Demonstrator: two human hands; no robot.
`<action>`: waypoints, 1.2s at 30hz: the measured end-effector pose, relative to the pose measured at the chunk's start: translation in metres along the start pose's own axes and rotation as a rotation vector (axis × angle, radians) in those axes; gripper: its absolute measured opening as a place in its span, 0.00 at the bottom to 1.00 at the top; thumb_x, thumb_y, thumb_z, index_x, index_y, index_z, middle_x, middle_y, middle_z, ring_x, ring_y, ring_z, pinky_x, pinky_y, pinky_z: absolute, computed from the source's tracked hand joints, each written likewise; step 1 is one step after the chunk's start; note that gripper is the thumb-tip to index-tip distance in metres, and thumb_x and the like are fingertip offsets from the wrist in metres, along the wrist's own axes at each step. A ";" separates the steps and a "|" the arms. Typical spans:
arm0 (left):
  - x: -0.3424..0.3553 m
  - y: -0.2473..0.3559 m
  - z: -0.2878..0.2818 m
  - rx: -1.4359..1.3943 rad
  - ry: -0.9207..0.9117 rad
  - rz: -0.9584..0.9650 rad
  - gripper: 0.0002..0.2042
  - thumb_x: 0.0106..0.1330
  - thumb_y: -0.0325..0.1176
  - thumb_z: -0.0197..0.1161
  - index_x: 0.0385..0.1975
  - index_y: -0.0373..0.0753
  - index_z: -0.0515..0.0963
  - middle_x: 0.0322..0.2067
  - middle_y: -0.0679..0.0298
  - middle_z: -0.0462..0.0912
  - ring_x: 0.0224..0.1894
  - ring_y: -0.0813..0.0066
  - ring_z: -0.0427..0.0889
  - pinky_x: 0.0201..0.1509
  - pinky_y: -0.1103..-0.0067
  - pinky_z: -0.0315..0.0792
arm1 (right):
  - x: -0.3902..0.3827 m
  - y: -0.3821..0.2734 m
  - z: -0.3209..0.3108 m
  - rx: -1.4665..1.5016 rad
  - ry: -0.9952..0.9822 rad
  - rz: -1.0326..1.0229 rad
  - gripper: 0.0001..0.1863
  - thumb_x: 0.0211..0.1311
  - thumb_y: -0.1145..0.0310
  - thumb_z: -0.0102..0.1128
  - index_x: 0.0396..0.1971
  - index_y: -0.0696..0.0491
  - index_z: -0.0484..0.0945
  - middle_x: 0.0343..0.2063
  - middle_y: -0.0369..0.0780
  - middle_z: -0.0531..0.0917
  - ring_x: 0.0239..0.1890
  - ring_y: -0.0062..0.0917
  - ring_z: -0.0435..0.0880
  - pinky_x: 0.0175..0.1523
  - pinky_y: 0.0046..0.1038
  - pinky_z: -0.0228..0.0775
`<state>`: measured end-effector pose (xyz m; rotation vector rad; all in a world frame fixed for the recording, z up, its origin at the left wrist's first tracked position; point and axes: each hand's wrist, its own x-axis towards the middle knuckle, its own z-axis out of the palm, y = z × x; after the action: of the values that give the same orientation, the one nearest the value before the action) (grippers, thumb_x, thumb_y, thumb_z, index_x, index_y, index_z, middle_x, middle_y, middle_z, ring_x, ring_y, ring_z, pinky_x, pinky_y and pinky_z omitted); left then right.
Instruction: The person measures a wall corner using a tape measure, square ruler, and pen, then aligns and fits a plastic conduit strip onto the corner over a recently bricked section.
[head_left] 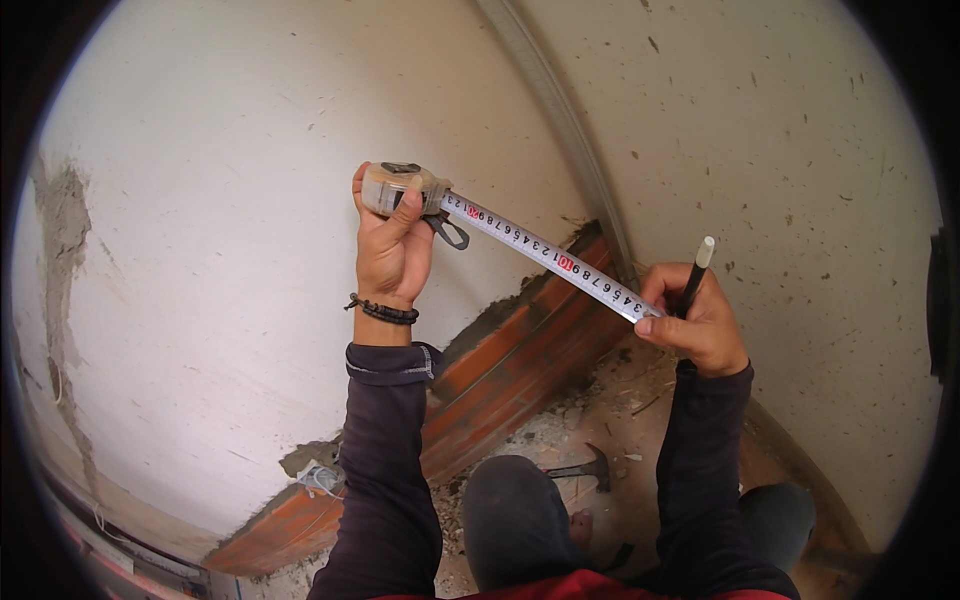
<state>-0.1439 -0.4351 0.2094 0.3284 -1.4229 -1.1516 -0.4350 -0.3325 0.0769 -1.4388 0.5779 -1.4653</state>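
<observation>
My left hand (393, 240) is closed around the case of a tape measure (405, 190), thumb on its side, with a dark wrist loop hanging below. The silver blade (540, 250) runs out straight, down to the right, in front of the wall. Its far end is pinched between the thumb and fingers of my right hand (700, 325). That same hand also keeps a black pen or marker with a white tip (697, 275) upright between its fingers. The very end of the blade is hidden by my fingertips.
Exposed red bricks (520, 350) run along the wall's base below the white plaster (250, 250). A grey vertical strip (570, 100) lines the corner. A hammer (590, 468) lies on the rubble-strewn floor (620, 400) by my knee. Wires poke from a wall box (320, 477).
</observation>
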 end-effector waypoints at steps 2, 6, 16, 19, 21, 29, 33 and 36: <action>0.001 0.000 0.003 0.031 0.035 0.025 0.32 0.62 0.20 0.64 0.61 0.53 0.55 0.50 0.61 0.71 0.53 0.62 0.73 0.59 0.60 0.70 | -0.001 0.000 0.000 -0.005 -0.003 0.006 0.09 0.47 0.69 0.70 0.21 0.54 0.77 0.16 0.26 0.69 0.20 0.09 0.65 0.26 0.17 0.52; -0.002 -0.001 0.012 0.153 0.092 0.069 0.36 0.59 0.17 0.67 0.61 0.52 0.54 0.48 0.61 0.71 0.50 0.67 0.75 0.55 0.68 0.74 | -0.001 0.001 0.001 -0.054 -0.001 -0.035 0.09 0.49 0.68 0.70 0.22 0.54 0.77 0.16 0.26 0.70 0.20 0.09 0.66 0.26 0.17 0.53; 0.000 0.011 0.022 0.261 0.061 0.105 0.38 0.59 0.18 0.67 0.62 0.51 0.51 0.49 0.60 0.71 0.48 0.66 0.78 0.53 0.70 0.77 | -0.005 0.000 0.001 -0.007 -0.015 -0.030 0.09 0.51 0.68 0.71 0.24 0.55 0.78 0.18 0.27 0.73 0.23 0.09 0.67 0.29 0.17 0.56; 0.004 0.015 0.028 0.295 0.037 0.124 0.38 0.60 0.20 0.67 0.63 0.51 0.50 0.50 0.59 0.71 0.48 0.66 0.78 0.51 0.71 0.77 | -0.002 0.010 -0.006 -0.013 0.021 -0.010 0.10 0.51 0.67 0.71 0.25 0.55 0.79 0.21 0.28 0.74 0.26 0.11 0.70 0.32 0.18 0.60; 0.005 0.016 0.033 0.345 0.020 0.119 0.38 0.60 0.21 0.67 0.63 0.51 0.50 0.50 0.59 0.71 0.48 0.66 0.78 0.49 0.71 0.78 | 0.002 0.026 -0.008 -0.064 0.078 0.017 0.10 0.51 0.67 0.72 0.27 0.55 0.79 0.23 0.29 0.76 0.28 0.13 0.72 0.36 0.20 0.63; 0.054 -0.016 0.048 0.942 -0.231 0.283 0.41 0.56 0.24 0.72 0.64 0.43 0.50 0.49 0.57 0.71 0.49 0.68 0.78 0.51 0.73 0.80 | 0.028 0.109 -0.022 -0.406 0.537 -0.035 0.12 0.55 0.64 0.67 0.36 0.55 0.83 0.26 0.32 0.80 0.32 0.20 0.77 0.44 0.25 0.69; 0.072 -0.057 0.037 0.937 -0.277 0.256 0.40 0.53 0.25 0.75 0.62 0.43 0.53 0.49 0.58 0.71 0.49 0.68 0.78 0.51 0.74 0.79 | 0.022 0.114 -0.037 -0.361 0.559 0.062 0.11 0.58 0.64 0.64 0.35 0.56 0.83 0.24 0.32 0.79 0.30 0.18 0.75 0.40 0.24 0.68; 0.082 -0.081 0.042 0.991 -0.228 0.255 0.40 0.52 0.26 0.75 0.61 0.44 0.54 0.50 0.57 0.72 0.50 0.67 0.79 0.50 0.74 0.80 | 0.019 0.107 -0.037 -0.257 0.576 0.038 0.10 0.59 0.65 0.63 0.34 0.57 0.83 0.23 0.31 0.78 0.28 0.15 0.73 0.36 0.21 0.65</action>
<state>-0.2343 -0.5178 0.2040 0.6863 -2.1025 -0.2038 -0.4349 -0.4043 -0.0130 -1.1718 1.1754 -1.8318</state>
